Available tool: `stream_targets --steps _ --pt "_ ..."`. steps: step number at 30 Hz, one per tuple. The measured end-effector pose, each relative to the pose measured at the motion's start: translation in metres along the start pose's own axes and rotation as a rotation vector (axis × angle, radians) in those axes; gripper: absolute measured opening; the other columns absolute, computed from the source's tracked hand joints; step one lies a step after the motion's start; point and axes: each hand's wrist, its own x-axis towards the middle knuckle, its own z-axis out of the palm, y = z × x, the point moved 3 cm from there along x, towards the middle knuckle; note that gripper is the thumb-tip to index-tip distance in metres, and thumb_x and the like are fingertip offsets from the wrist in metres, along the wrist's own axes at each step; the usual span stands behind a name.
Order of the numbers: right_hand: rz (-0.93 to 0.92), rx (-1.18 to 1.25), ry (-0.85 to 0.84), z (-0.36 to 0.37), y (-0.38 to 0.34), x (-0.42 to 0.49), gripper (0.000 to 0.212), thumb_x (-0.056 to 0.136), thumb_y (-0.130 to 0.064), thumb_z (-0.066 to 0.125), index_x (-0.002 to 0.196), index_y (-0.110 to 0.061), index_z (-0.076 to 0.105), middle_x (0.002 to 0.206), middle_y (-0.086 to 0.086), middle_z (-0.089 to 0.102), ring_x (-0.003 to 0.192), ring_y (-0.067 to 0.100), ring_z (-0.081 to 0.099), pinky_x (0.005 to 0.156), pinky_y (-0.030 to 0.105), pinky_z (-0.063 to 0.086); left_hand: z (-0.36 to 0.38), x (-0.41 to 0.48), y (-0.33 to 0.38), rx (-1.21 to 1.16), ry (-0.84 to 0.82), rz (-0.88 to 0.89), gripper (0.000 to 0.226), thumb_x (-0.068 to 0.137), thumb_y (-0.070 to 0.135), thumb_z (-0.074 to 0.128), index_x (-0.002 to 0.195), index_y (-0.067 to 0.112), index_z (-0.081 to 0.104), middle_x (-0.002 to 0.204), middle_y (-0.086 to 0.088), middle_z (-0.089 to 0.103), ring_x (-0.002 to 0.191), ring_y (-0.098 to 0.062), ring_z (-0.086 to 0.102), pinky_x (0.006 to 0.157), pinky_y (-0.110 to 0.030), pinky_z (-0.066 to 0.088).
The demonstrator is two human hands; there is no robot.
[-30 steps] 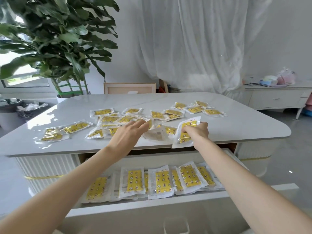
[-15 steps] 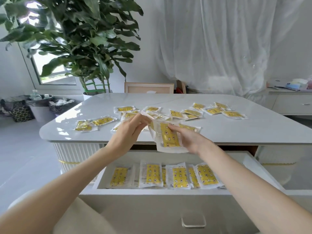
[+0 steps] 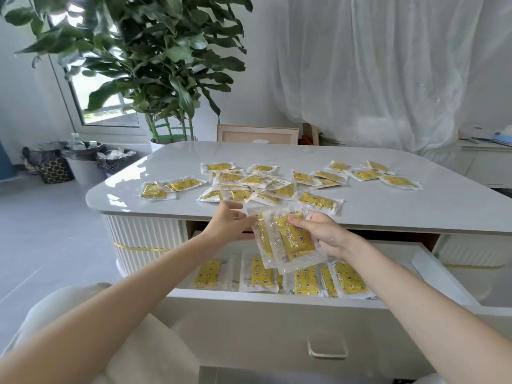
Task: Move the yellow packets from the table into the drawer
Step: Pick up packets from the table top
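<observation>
Several yellow packets (image 3: 318, 200) in clear wrap lie scattered over the white table (image 3: 415, 206). Below its front edge the drawer (image 3: 277, 297) stands pulled out, with a row of yellow packets (image 3: 260, 274) lying flat inside. My right hand (image 3: 322, 234) grips a small stack of yellow packets (image 3: 291, 242) above the open drawer, thumb on top. My left hand (image 3: 228, 224) is at the stack's left edge, fingertips touching the wrap; whether it pinches the packets is unclear.
A large potted plant (image 3: 155, 65) stands behind the table's far left corner. Bins and bags (image 3: 83, 162) sit on the floor at the left. A wooden frame (image 3: 257, 134) leans behind the table. A low white cabinet (image 3: 484, 162) is at the right.
My right hand lifted a packet off the table and drew it back over the drawer. My left hand came away from the table pile to the held stack. The camera view turned left.
</observation>
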Motion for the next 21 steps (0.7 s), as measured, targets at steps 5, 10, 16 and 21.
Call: stream_targets --steps 5,10,16,21 --pt "0.011 -0.025 -0.071 0.021 0.014 0.0 0.015 0.093 -0.014 0.058 0.103 -0.003 0.063 0.095 0.009 0.07 0.084 0.016 0.067 0.07 0.022 0.057 -0.004 0.008 -0.029 0.108 -0.08 -0.233 0.041 0.086 0.005 0.066 0.123 -0.003 0.051 0.104 -0.02 0.067 0.084 -0.024 0.069 0.079 -0.033 0.059" --pt "0.2 -0.188 -0.074 0.026 0.037 0.012 0.025 0.094 -0.015 0.058 0.113 0.0 0.062 0.104 0.015 0.069 0.097 0.027 0.066 0.087 0.043 0.054 -0.023 0.021 -0.046 0.227 -0.051 -0.309 0.063 0.084 0.001 0.068 0.14 0.001 0.038 0.122 -0.013 0.056 0.094 -0.027 0.067 0.083 -0.034 0.056" --pt "0.385 -0.26 -0.019 0.021 0.064 0.033 0.026 0.097 -0.011 0.052 0.119 0.003 0.054 0.088 0.013 0.067 0.074 0.022 0.067 0.07 0.037 0.058 -0.047 0.05 -0.08 0.519 -0.009 -0.417 0.064 0.087 -0.007 0.059 0.143 0.002 0.03 0.128 -0.018 0.047 0.098 -0.028 0.062 0.073 -0.032 0.055" --pt "0.438 -0.242 0.027 0.016 0.071 0.051 0.03 0.096 -0.006 0.05 0.124 0.005 0.048 0.107 0.019 0.064 0.086 0.027 0.066 0.068 0.034 0.058 -0.055 0.073 -0.107 0.824 0.049 -0.441 0.044 0.089 0.001 0.053 0.131 0.002 0.04 0.094 -0.009 0.051 0.069 -0.015 0.054 0.065 -0.026 0.053"
